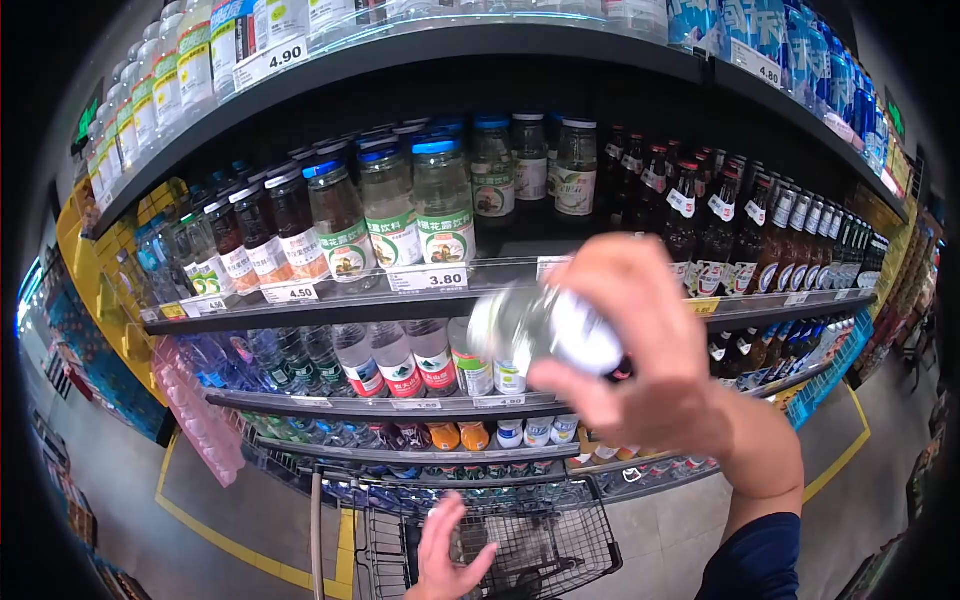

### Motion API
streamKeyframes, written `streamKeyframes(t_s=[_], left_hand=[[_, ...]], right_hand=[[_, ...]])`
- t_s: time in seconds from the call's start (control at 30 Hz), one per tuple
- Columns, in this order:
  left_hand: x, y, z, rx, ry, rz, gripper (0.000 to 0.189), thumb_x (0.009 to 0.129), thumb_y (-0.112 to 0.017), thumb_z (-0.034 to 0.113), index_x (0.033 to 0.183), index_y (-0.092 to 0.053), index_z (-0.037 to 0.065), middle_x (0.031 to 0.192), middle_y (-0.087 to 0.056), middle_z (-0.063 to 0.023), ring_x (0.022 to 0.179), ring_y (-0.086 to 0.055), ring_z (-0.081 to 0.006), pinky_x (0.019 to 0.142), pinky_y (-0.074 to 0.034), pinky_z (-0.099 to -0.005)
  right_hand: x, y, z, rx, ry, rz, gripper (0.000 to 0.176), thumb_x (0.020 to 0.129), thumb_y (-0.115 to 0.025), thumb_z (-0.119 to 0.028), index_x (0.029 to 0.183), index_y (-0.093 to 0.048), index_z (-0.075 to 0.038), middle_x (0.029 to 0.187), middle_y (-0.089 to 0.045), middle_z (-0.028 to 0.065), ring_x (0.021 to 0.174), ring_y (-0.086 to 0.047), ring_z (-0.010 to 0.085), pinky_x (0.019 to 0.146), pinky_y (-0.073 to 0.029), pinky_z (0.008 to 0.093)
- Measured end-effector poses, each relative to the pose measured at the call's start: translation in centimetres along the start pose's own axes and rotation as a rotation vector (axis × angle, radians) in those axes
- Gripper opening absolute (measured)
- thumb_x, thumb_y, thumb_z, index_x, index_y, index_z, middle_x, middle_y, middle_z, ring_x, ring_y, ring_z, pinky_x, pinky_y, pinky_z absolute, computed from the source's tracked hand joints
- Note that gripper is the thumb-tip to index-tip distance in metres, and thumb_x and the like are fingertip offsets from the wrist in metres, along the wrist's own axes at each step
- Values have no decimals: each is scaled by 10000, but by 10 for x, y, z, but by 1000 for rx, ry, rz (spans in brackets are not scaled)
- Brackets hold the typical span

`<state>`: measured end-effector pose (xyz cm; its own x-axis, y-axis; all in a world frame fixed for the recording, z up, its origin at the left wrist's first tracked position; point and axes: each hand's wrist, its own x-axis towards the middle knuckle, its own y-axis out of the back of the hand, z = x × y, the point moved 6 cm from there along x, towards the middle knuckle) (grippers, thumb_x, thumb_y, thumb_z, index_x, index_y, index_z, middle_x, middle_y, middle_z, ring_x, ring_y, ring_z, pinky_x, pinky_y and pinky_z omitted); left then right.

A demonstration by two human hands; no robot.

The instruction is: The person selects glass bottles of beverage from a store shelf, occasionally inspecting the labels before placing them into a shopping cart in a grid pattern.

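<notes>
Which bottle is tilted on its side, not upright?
The clear bottle held in the right hand; it lies nearly sideways, while the shelved bottles stand upright in rows.

A clear, shiny bottle point(540, 330) with a white label is being held in the right hand point(640, 350); glass or plastic cannot be told. A cart point(570, 530) of black metal wire is being seen below. Clear jars point(400, 210) with glossy blue lids and paper labels are being kept on a dark, matt shelf point(340, 312). A dark blue cloth sleeve point(755, 565) is being worn.
</notes>
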<state>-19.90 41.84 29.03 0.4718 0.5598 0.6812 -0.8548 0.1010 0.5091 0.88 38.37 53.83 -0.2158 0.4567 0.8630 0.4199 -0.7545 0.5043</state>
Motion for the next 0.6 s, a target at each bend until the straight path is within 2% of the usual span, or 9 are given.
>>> streamKeyframes(t_s=[0.13,0.2,0.33,0.4,0.47,0.5,0.53,0.57,0.6], left_hand=[[61,19,40,-30,-75,43,1081,641,-897,172,1450,-217,-51,1428,-369,-245,1267,-471,-354,1056,-386,-427],[49,-11,3,-577,183,-107,1041,632,-909,192,1421,-265,-22,1353,-445,-151,1226,-505,-241,1016,-425,-379],[-8,-30,-29,-648,451,-231,849,707,-838,113,1372,-320,10,1218,-541,-118,1157,-551,-205,982,-451,-361],[-65,-75,-55,-2228,841,-222,408,903,-663,176,1280,-534,87,1074,-624,-113,918,-645,-257,805,-537,-382],[-77,-40,-47,-1235,994,-334,534,907,-673,245,1362,-436,97,1095,-596,-64,946,-633,-198,815,-544,-359],[-105,-46,-61,-1233,1013,-337,534,907,-673,245,1362,-436,97,1095,-596,-64,946,-633,-198,815,-544,-359],[-150,-57,-88,-1181,979,-282,593,903,-677,273,1392,-392,94,1114,-594,-63,960,-627,-181,814,-545,-345],[-180,-61,-105,-1129,946,-224,655,899,-682,301,1422,-349,90,1133,-591,-61,975,-620,-165,812,-546,-330],[-194,-59,-109,-1127,972,-226,655,899,-682,301,1422,-349,90,1133,-591,-61,975,-620,-165,812,-546,-330]], right_hand=[[-39,-54,-28,521,-267,-440,563,699,-825,-116,1193,-571,-28,1146,-559,171,1048,-589,328,837,-515,368],[-58,-81,-44,663,-326,-609,540,727,-801,-122,1204,-562,-40,1152,-558,149,1105,-570,335,860,-513,353],[-18,-79,11,438,-404,-752,500,716,-812,-200,1134,-621,-2,1084,-597,167,986,-635,297,835,-525,367],[32,-49,83,-31,-294,-214,439,731,-799,-315,1016,-664,-9,924,-653,128,849,-651,253,757,-517,382],[76,-20,133,-651,-269,87,424,797,-715,-404,978,-674,-22,915,-676,157,886,-660,331,772,-523,433],[93,-16,165,-828,-470,-89,488,832,-670,-452,1087,-651,-36,1063,-675,180,989,-647,364,836,-527,457],[97,-17,196,-918,-407,118,497,838,-664,-453,1091,-617,-28,1161,-636,198,1139,-599,332,920,-507,460],[109,-21,229,-884,-761,-195,590,867,-634,-489,1266,-556,-62,1308,-577,195,1236,-547,319,987,-476,456],[112,-28,249,-894,-764,-223,601,858,-637,-503,1270,-575,-71,1315,-582,183,1230,-554,322,996,-473,457]])
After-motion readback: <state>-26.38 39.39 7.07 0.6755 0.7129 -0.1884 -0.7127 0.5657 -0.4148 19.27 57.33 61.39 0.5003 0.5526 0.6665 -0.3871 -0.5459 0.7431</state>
